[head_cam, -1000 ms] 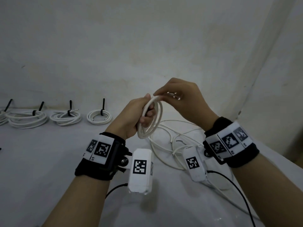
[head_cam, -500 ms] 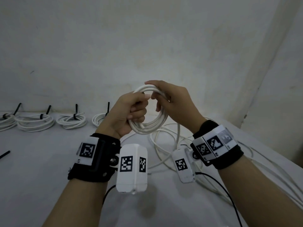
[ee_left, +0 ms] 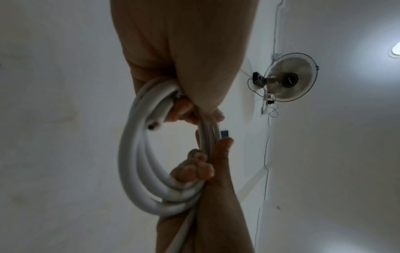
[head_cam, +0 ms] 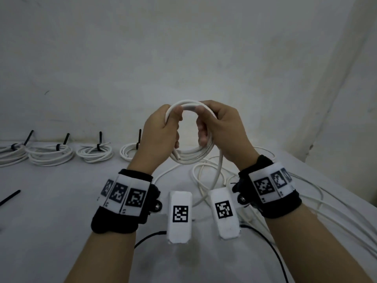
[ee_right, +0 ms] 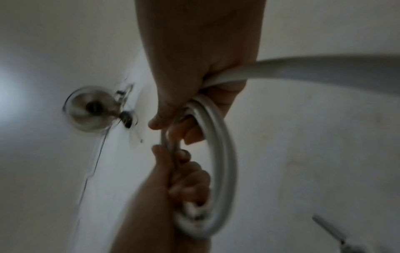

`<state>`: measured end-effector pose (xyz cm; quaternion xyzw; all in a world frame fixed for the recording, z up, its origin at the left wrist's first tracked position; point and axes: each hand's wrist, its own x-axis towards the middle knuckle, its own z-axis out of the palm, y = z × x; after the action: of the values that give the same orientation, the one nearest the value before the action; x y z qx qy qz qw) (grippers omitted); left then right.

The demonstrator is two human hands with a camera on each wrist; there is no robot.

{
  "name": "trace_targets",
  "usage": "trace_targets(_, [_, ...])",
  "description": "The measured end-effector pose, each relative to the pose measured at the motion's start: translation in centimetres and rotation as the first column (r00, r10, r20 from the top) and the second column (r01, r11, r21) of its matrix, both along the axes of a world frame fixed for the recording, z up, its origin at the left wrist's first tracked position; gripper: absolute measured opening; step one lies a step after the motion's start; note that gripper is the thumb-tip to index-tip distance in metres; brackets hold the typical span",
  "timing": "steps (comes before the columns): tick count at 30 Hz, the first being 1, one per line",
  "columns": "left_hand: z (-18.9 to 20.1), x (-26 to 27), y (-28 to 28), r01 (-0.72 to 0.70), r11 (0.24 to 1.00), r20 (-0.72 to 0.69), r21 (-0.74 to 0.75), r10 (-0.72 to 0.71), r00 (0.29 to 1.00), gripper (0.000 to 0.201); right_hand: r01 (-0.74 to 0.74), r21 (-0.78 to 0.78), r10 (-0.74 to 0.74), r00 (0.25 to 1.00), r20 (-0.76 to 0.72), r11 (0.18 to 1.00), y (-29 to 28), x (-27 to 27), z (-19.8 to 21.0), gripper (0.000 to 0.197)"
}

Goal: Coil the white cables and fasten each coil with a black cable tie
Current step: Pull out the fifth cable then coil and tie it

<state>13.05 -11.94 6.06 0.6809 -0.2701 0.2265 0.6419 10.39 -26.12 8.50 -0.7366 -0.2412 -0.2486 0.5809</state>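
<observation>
Both hands hold one white cable coil (head_cam: 189, 157) upright above the table, its opening facing me. My left hand (head_cam: 163, 131) grips the coil's left side, thumb on the top arc. My right hand (head_cam: 222, 127) grips the right side, fingers curled through the ring. A cut cable end (head_cam: 176, 157) sticks out at the lower left. The uncoiled tail (head_cam: 219, 170) drops from the right hand to the table. In the left wrist view the coil (ee_left: 134, 162) runs between both fists. It is blurred in the right wrist view, coil (ee_right: 223, 154).
Several finished coils with black ties lie along the back wall at the left, for instance coil (head_cam: 51, 155) and coil (head_cam: 94, 153). A loose black tie (head_cam: 10, 198) lies at the far left. Loose white cables (head_cam: 306, 203) sprawl over the table's right side.
The coil has been raised and turned from edge-on to facing me. My right hand slid from the top of the coil to its right side. More cable lies in the coil.
</observation>
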Motion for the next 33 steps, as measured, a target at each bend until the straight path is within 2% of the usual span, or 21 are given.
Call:
trace_targets(2, [-0.2,0.0,-0.3,0.012,0.999,-0.03,-0.051,-0.014,0.999,0.033,-0.111,0.181,0.146,0.97,-0.196,0.977,0.4,-0.1,-0.2,0.039])
trace_targets(4, [-0.3,0.0,-0.5,0.025,0.996,-0.055,-0.086,-0.03,0.998,0.034,-0.118,0.245,0.193,0.932,-0.309,0.962,0.6,-0.1,-0.2,0.056])
trace_targets(5, [-0.4,0.0,-0.6,0.032,0.995,-0.069,-0.092,-0.038,0.997,0.034,-0.111,0.248,0.193,0.922,-0.336,0.962,0.7,-0.1,-0.3,0.058])
trace_targets(8, [-0.5,-0.2,-0.5,0.078,0.993,-0.116,-0.086,-0.088,0.989,0.034,-0.083,0.261,0.18,0.909,-0.375,0.962,0.8,-0.1,-0.5,0.054])
trace_targets(12, [-0.1,-0.8,0.1,0.219,0.975,-0.251,-0.048,-0.224,0.942,0.04,-0.011,0.368,0.161,0.911,-0.38,0.93,0.9,-0.3,-1.5,0.051])
trace_targets(15, [-0.1,-1.1,0.7,0.199,0.979,-0.281,0.037,-0.181,0.942,0.045,0.003,0.453,0.186,0.909,-0.373,0.891,1.5,-0.2,-2.5,0.05])
trace_targets(17, [-0.4,-1.0,1.0,0.214,0.977,-0.33,-0.01,-0.205,0.922,0.046,-0.008,0.475,0.206,0.906,-0.368,0.88,1.9,-0.1,-2.9,0.049])
trace_targets(21, [-0.5,-0.8,1.0,0.263,0.942,-0.429,-0.207,-0.329,0.841,0.045,-0.003,0.459,0.19,0.913,-0.361,0.888,2.4,0.2,-3.0,0.045])
trace_targets(23, [-0.5,-0.9,1.1,0.266,0.933,-0.481,-0.243,-0.354,0.802,0.046,0.034,0.473,0.161,0.916,-0.366,0.88,2.5,0.4,-3.1,0.044])
trace_targets(25, [-0.7,-0.5,1.5,0.181,0.976,-0.506,-0.125,-0.219,0.834,0.047,0.078,0.555,0.148,0.925,-0.35,0.828,2.4,0.7,-3.2,0.043])
trace_targets(27, [-0.9,-0.1,2.7,0.058,0.998,-0.45,-0.005,-0.054,0.892,0.041,0.137,0.655,0.114,0.939,-0.325,0.743,2.0,0.9,-3.3,0.043])
trace_targets(28, [-0.8,-0.1,3.5,0.056,0.998,-0.443,0.005,-0.047,0.895,0.041,0.168,0.694,0.083,0.947,-0.312,0.7,1.7,0.9,-3.3,0.044])
trace_targets(30, [-0.6,-0.6,4.8,0.235,0.971,-0.517,0.054,-0.174,0.838,0.049,0.199,0.76,0.028,0.961,-0.274,0.619,1.4,0.8,-3.2,0.044])
trace_targets(31, [-0.4,-1.1,5.2,0.366,0.923,-0.588,0.121,-0.231,0.776,0.054,0.197,0.787,0.012,0.968,-0.252,0.585,1.4,0.8,-3.1,0.044])
trace_targets(33, [-0.3,-2.0,5.4,0.571,0.772,-0.719,0.281,-0.224,0.657,0.061,0.187,0.824,-0.007,0.976,-0.217,0.535,1.5,0.6,-3.0,0.044])
